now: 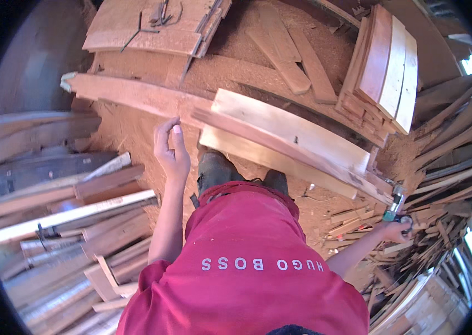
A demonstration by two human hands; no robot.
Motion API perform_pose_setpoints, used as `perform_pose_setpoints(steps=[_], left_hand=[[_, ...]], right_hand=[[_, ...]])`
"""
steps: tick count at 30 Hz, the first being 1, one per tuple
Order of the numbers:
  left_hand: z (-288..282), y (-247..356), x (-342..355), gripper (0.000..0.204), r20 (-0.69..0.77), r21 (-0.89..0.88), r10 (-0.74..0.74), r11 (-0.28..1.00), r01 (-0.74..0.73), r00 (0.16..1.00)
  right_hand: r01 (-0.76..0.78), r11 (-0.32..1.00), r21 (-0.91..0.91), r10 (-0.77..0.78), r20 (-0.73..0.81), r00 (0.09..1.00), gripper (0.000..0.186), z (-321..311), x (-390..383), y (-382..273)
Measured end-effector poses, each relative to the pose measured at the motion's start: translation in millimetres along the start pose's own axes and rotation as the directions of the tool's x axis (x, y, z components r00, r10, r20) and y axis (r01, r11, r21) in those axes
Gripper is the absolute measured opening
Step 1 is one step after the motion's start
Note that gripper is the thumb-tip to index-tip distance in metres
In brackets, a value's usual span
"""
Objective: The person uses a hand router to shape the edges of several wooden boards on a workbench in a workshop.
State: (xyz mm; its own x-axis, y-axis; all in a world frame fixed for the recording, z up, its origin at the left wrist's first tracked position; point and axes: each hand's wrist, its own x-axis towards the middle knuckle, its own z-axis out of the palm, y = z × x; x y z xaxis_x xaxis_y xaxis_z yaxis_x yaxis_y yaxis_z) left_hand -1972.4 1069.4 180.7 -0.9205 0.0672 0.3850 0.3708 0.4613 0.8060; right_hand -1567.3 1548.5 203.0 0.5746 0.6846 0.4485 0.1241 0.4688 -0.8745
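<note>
Red shirt [264,237] foremost; left grip [173,149] loosely half-curled; right grip [395,231] clasps green-and-silver tool [393,211].

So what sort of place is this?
Most likely a woodworking shop or small sawmill: there are stacked boards at the upper right, loose sawdust beside them, and a green-and-silver tool in the right hand.

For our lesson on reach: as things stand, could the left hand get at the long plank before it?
Probably yes: the left hand is open, apparently empty and near the long plank, with nothing visible between them.
</note>
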Motion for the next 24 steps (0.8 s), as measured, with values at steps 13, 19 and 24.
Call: perform_pose_setpoints(steps=[13, 19, 24], left_hand=[[41, -83, 209, 0.039, 0.759, -0.396, 0.169, 0.887, 0.240, 0.628], [71, -120, 228, 0.048, 0.930, -0.126, -0.302, 0.277, 0.953, 0.210], [89, -215, 299, 0.030, 0.720, -0.163, -0.561, 0.435, 0.886, 0.408]], right_hand=[[-0.748, 0.654, -0.110, 0.624, 0.638, 0.451, 0.052, 169, -388, -232], [0.179, 0.916, -0.359, 0.391, 0.900, -0.194, 0.065, 228, -495, -267], [0.170, 0.898, -0.406, 0.437, 0.870, -0.230, 0.061, 260, -473, -254]])
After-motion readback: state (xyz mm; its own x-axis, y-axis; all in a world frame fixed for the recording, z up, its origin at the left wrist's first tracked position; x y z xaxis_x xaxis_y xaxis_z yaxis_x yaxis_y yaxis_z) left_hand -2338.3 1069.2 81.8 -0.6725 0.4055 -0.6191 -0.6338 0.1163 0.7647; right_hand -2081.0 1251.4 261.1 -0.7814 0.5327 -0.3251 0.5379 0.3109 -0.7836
